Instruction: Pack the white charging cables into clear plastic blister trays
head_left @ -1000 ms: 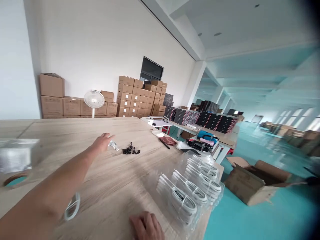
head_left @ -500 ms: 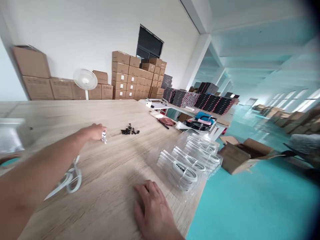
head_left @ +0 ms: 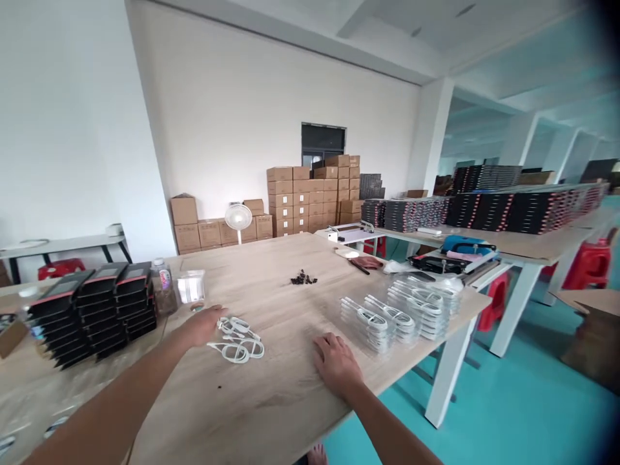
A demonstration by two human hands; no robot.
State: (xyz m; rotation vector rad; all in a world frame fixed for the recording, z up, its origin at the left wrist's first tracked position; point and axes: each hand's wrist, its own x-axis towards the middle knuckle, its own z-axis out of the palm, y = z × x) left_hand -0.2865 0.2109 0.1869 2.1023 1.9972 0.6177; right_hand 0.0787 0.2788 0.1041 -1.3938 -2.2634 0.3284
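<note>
My left hand (head_left: 206, 325) reaches over the wooden table with its fingers closed at the near end of a coiled white cable (head_left: 237, 326). Just below it, another loop of white cable (head_left: 238, 352) lies flat on the wood. My right hand (head_left: 338, 361) rests palm down near the table's front edge, fingers spread a little and holding nothing. To its right are stacks of clear plastic trays (head_left: 378, 332) with coiled white cables in them. A small heap of black pieces (head_left: 303, 278), too small to name, lies beyond both hands.
Stacks of flat black boxes (head_left: 99, 310), a bottle (head_left: 163, 284) and a stack of small clear packs (head_left: 191, 285) stand on the left. At the back are a white fan (head_left: 238, 217) and piled cartons (head_left: 310, 200). A side table (head_left: 518, 242) extends right.
The view has swung left and widened. My left hand has come down and nearer to the loose cables; a small whitish thing showed in its fingers before. My right hand still rests on the table.
</note>
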